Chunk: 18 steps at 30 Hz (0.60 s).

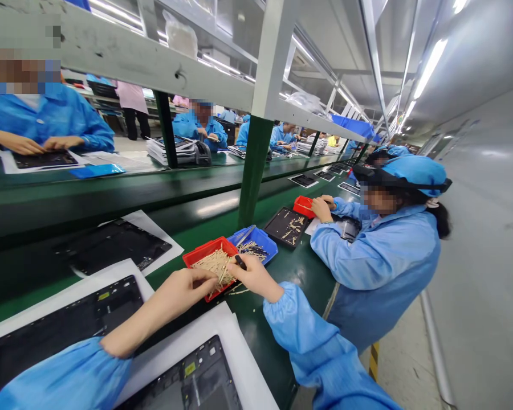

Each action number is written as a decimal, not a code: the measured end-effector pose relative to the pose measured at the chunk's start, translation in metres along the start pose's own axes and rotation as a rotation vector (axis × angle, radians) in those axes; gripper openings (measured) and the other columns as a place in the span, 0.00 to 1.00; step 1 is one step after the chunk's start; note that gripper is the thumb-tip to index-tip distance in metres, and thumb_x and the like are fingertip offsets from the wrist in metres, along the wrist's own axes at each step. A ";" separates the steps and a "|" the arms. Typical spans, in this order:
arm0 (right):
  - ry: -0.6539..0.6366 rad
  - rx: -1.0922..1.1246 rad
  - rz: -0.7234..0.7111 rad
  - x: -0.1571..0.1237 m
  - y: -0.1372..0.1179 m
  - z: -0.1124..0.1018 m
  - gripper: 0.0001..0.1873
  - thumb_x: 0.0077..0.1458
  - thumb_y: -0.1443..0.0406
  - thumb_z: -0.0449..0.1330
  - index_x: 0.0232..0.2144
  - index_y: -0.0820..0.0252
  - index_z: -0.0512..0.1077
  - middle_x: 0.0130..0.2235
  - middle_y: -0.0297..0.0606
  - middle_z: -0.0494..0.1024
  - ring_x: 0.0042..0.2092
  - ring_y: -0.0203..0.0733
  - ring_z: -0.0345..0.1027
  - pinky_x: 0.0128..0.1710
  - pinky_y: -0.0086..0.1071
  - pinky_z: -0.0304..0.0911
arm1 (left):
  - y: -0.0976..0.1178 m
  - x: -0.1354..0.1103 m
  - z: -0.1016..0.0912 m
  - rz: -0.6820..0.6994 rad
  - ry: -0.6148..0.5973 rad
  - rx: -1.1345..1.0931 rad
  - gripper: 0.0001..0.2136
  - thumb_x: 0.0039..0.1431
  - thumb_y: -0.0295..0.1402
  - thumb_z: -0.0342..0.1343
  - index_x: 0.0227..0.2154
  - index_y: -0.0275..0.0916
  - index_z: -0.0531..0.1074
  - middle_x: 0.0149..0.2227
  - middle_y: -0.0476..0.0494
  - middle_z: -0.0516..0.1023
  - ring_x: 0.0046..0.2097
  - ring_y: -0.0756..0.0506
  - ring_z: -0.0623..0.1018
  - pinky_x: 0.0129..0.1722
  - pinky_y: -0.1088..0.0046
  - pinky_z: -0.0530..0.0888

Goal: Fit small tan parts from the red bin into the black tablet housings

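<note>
— Long workshop, strip lights (431, 68) overhead, green bench (263, 319) running off to the far right. What's at the centre?

— Red bin (203, 249), mid-bench, w/ a heap of thin pale strips (209, 263) in it. A few loose ones on the bench by its near right side.

— Hands?

— Both over the bin, v. close; can't tell if they touch. R hand (254, 277) is closed round a black-ended tool (240, 262); poss. tweezers, too small to tell. L hand (196, 285) has thumb & fingers bent nearly tog. above the strips; can't tell if it's got one.

— How far along, approx.?

— Mid-job, I'd say. Lots of strips left, so supply's nowhere nr used up. Near panel (209, 373) & left panel (122, 302) lie on white sheets (243, 347), a yellowish patch (105, 296) on each; no pale strip I can make out on either, but detail's too small to say what's done.

— Next to the bin?

— Blue bin (272, 251), just beyond on the right, dark & pale bits (250, 249) in it. Further right, black tray (277, 219) w/ pale pieces (288, 234) scattered, then a co-worker (385, 273) in blue. Third panel (123, 242) far left, on paper.
</note>
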State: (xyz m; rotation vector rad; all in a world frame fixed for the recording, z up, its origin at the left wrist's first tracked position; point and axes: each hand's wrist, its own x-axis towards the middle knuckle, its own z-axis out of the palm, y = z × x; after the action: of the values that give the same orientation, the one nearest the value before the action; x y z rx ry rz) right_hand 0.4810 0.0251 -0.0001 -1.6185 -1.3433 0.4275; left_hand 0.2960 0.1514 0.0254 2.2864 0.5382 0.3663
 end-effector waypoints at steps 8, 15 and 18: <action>0.081 -0.014 -0.005 -0.007 -0.008 0.009 0.11 0.64 0.63 0.65 0.28 0.59 0.74 0.26 0.30 0.72 0.30 0.37 0.64 0.31 0.29 0.62 | 0.013 -0.013 0.001 -0.134 -0.163 -0.249 0.23 0.54 0.58 0.56 0.23 0.41 0.75 0.23 0.49 0.75 0.24 0.48 0.70 0.23 0.72 0.70; 0.093 -0.193 -0.341 -0.022 -0.017 0.023 0.06 0.67 0.66 0.63 0.39 0.59 0.81 0.38 0.43 0.85 0.39 0.43 0.78 0.43 0.35 0.75 | 0.016 -0.020 -0.004 -0.138 -0.034 -0.302 0.25 0.55 0.60 0.55 0.26 0.41 0.79 0.28 0.45 0.82 0.26 0.47 0.74 0.27 0.70 0.74; 0.089 -0.278 -0.389 -0.025 -0.020 0.025 0.09 0.70 0.66 0.60 0.41 0.60 0.81 0.41 0.45 0.86 0.43 0.46 0.81 0.45 0.36 0.76 | 0.018 -0.023 -0.003 -0.114 0.024 -0.274 0.24 0.56 0.59 0.55 0.27 0.42 0.81 0.29 0.46 0.83 0.29 0.45 0.77 0.29 0.70 0.74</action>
State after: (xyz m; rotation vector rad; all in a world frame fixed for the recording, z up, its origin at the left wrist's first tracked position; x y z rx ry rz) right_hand 0.4422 0.0122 -0.0027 -1.5237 -1.6572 -0.0674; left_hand 0.2795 0.1310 0.0380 1.9810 0.5896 0.3864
